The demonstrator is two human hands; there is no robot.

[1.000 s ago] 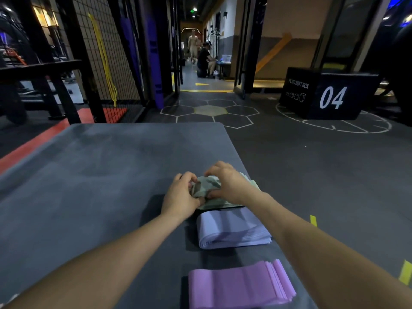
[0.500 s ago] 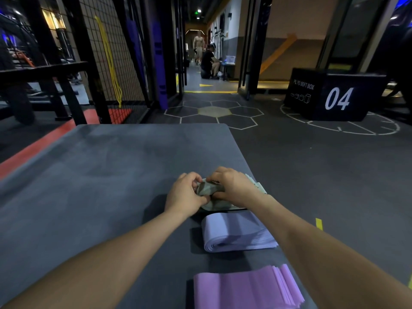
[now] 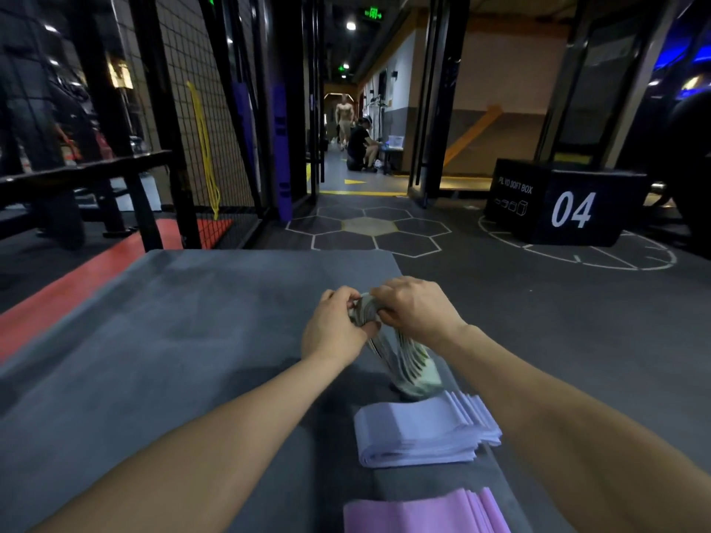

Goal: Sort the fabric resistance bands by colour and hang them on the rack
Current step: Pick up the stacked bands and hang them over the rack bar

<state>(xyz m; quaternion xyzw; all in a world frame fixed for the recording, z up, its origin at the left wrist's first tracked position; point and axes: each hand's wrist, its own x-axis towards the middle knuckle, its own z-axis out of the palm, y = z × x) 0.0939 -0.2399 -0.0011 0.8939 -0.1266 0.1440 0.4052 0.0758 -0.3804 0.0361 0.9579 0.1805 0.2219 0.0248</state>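
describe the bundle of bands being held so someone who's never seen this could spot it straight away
Start at the grey mat in the foreground; three groups of bands run along its right edge. The farthest is the green bundle, gripped at its top by the left hand and right hand. Unlike the flat lavender stack and pink stack, it hangs lifted and fanned.

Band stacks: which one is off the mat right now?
The green stack, gripped at its top by both the left hand and right hand. The lavender stack and pink stack lie flat, untouched.
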